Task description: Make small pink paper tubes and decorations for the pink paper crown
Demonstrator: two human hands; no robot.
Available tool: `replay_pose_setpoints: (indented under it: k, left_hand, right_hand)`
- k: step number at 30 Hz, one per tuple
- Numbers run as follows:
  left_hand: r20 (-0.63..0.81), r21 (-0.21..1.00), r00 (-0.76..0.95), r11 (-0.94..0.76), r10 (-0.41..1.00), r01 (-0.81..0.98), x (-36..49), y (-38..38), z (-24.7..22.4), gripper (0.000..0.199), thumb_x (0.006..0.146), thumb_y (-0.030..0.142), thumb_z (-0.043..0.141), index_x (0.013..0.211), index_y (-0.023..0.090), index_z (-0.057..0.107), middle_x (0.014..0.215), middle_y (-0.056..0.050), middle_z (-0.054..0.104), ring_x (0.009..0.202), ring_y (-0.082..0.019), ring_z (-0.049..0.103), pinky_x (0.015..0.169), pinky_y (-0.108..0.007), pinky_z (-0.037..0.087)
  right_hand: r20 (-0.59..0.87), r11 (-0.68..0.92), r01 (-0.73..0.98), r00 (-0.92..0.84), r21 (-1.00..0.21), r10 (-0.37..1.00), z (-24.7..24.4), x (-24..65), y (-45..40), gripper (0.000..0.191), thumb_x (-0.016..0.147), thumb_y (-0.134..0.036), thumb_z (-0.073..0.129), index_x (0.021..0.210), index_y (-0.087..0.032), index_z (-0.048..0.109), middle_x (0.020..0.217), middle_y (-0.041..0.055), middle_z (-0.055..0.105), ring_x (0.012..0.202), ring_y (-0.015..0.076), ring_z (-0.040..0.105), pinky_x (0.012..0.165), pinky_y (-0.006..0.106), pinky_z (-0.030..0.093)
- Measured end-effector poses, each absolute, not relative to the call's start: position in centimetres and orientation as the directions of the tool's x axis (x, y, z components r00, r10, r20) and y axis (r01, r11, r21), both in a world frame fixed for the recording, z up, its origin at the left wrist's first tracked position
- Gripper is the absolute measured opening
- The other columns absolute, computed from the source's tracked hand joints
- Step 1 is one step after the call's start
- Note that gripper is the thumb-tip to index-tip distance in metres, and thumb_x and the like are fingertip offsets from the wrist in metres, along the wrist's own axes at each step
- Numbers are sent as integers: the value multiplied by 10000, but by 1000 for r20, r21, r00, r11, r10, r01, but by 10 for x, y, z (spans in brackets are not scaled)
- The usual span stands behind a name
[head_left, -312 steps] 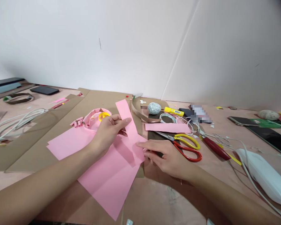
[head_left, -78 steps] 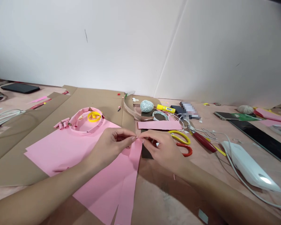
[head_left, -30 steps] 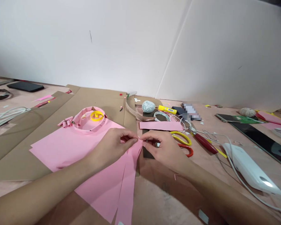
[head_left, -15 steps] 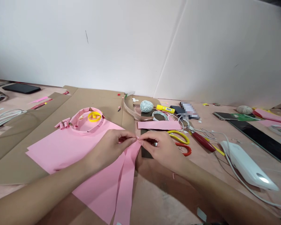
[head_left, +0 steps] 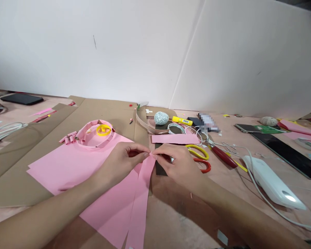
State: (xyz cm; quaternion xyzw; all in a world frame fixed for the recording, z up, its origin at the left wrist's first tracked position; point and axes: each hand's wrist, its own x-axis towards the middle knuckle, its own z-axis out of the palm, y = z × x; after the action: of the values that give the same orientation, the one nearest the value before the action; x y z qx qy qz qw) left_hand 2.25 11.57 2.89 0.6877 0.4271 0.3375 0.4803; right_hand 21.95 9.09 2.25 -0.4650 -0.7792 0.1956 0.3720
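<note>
My left hand (head_left: 121, 159) and my right hand (head_left: 178, 162) meet fingertip to fingertip, pinching the top end of a long pink paper strip (head_left: 139, 207). The strip runs down toward me over a wide pink paper sheet (head_left: 67, 169). Behind my left hand, a ring of pink paper (head_left: 95, 145) stands on the sheet's far edge, with a small yellow paper coil (head_left: 103, 130) inside it. Several small pink paper rolls (head_left: 69, 139) lie to the ring's left. The pinched paper is partly hidden by my fingers.
Right of my right hand lie yellow-and-red-handled scissors (head_left: 198, 157), a loose pink strip (head_left: 175, 139), red-handled pliers (head_left: 223, 156) and a white corded device (head_left: 272, 185). A speckled stone (head_left: 161, 118) and a yellow glue stick (head_left: 181, 120) sit farther back.
Since the oldest frame, my hands have come together at the strip's end, and the strip now runs toward me. Over the last second they have barely moved, and the view has shifted slightly.
</note>
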Motion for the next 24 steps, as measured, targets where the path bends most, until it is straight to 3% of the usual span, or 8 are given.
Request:
replay_pose_setpoints:
  k: [13, 24]
  left_hand:
    - [105, 898, 403, -261, 909, 355, 21, 112, 31, 184, 887, 254, 628, 967, 247, 792, 1010, -9, 788, 938, -207, 711, 824, -302, 538]
    - [55, 903, 410, -221, 910, 369, 22, 114, 28, 208, 913, 339, 603, 951, 232, 777, 984, -18, 784, 928, -228, 703, 820, -323, 533]
  right_hand:
    - [302, 398, 551, -261, -733, 917, 24, 218, 90, 236, 912, -115, 597, 977, -259, 772, 951, -26, 775, 834, 152, 683, 730, 269, 492]
    - [312, 397, 547, -246, -737, 918, 23, 217, 91, 211, 899, -106, 598, 897, -238, 764, 898, 3, 770, 802, 177, 684, 707, 284, 493]
